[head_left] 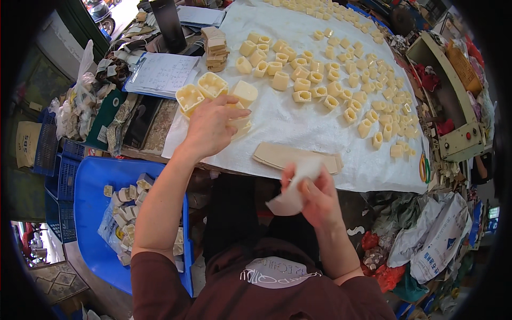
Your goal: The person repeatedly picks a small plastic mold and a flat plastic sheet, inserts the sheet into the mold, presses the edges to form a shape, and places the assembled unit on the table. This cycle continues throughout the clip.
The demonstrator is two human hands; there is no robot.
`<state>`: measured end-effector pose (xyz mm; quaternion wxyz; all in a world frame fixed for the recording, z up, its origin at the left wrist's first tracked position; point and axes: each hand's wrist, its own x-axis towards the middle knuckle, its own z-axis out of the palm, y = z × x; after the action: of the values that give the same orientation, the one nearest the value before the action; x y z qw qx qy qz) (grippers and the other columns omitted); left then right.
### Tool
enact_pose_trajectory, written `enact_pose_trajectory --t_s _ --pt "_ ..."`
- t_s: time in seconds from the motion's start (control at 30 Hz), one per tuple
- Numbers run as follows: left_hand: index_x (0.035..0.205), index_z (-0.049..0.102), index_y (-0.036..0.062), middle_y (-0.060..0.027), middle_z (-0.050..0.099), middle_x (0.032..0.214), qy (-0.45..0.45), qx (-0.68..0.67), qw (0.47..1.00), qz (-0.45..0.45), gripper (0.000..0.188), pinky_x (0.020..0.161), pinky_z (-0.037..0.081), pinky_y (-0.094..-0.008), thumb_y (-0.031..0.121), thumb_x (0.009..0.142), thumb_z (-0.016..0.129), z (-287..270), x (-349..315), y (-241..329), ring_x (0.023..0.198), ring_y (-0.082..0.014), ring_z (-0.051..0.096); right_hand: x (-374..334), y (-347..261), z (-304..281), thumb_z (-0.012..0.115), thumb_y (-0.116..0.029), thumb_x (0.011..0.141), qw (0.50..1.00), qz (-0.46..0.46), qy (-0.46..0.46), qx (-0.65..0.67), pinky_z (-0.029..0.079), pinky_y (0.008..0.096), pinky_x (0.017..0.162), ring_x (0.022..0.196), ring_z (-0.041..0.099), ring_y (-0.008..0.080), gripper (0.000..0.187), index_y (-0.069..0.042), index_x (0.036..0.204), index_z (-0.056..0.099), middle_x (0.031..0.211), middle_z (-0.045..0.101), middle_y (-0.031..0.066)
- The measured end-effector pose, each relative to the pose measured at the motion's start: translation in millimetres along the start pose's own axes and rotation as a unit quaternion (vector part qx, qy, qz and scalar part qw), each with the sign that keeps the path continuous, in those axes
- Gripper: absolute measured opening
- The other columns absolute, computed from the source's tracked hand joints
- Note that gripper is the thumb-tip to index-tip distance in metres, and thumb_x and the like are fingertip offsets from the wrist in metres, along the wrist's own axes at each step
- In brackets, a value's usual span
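Over a cluster of cream, hollow moulded blocks [190, 98] at the table's left front, my left hand [213, 125] reaches with its fingers stretched apart. Its fingertips are by a smooth-topped cream block [245, 94], and the hand partly hides the pieces below. My right hand [322, 197], a little blurred, pinches a thin, pale, curved sheet [293, 194] in front of the table edge. Just beyond that hand, a flat stack of tan strips [282, 154] lies on the white cloth [224, 154].
Many small cream hollow pieces [302, 84] cover the cloth. Stacked tan pads [215, 48] and a clipboard [160, 72] lie back left. A blue bin [96, 213] of blocks stands left. Scissors [424, 168] lie at the right edge, near plastic bags [432, 234].
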<state>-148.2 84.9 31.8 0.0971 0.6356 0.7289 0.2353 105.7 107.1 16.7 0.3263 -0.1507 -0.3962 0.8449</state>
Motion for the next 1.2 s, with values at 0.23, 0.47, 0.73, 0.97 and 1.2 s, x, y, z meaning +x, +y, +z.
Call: enact_pose_trajectory --t_s 0.23,0.47,0.73,0.97,1.2 --pt "0.118 0.058 0.0089 -0.0101 0.053 0.125 0.033 -0.17 0.985 0.005 0.05 0.088 0.047 -0.0336 -0.006 0.07 0.06 2.2 -6.7 -8.4 0.111 -0.0206 0.054 45.9 30.0 24.7 0.053 -0.016 0.089 0.998 -0.009 0.05 0.045 0.042 0.0396 0.092 0.12 0.046 0.0293 0.027 -0.001 0.111 0.046 0.13 0.045 0.0174" --pt "0.139 0.027 0.0097 -0.0154 0.043 0.132 0.211 -0.731 0.648 -0.041 0.061 0.084 0.049 -0.041 0.009 0.084 0.053 -12.0 -32.7 7.3 0.115 -0.0353 0.049 9.7 15.9 -2.2 0.053 -0.012 0.09 0.999 -0.025 -0.003 0.041 0.048 0.0336 0.08 0.093 0.057 0.0163 0.02 -0.006 0.108 0.046 0.103 0.058 0.0115" --pt "0.122 0.044 0.0079 -0.0096 0.051 0.113 0.049 -0.722 0.682 -0.104 0.06 0.079 0.048 -0.0295 0.001 0.07 0.071 38.5 -73.5 67.6 0.096 -0.024 0.058 -13.6 -25.2 -5.8 0.064 -0.009 0.084 0.945 -0.059 -0.017 -0.322 0.046 0.0217 0.056 0.069 0.058 0.0076 0.015 -0.003 0.094 0.055 0.08 0.062 0.0045" --pt "0.102 0.058 0.0059 -0.0075 0.053 0.108 0.023 -0.461 0.887 0.022 0.045 0.082 0.045 -0.0279 -0.012 0.062 0.07 51.0 -92.4 80.9 0.099 -0.0181 0.053 -22.6 -49.2 4.6 0.071 -0.007 0.075 0.893 0.069 -0.047 -0.442 0.045 0.0246 0.052 0.058 0.059 0.0109 0.019 0.0 0.087 0.057 0.067 0.062 0.0061" --pt "0.102 0.053 0.006 -0.0085 0.05 0.104 0.056 -0.476 0.876 -0.052 0.048 0.081 0.045 -0.0292 -0.018 0.061 0.06 70.3 -105.8 89.4 0.097 -0.0191 0.052 -22.2 -34.6 2.1 0.066 -0.01 0.08 0.863 -0.004 -0.075 -0.5 0.046 0.0284 0.051 0.054 0.061 0.02 0.016 0.001 0.086 0.056 0.065 0.06 0.0104"
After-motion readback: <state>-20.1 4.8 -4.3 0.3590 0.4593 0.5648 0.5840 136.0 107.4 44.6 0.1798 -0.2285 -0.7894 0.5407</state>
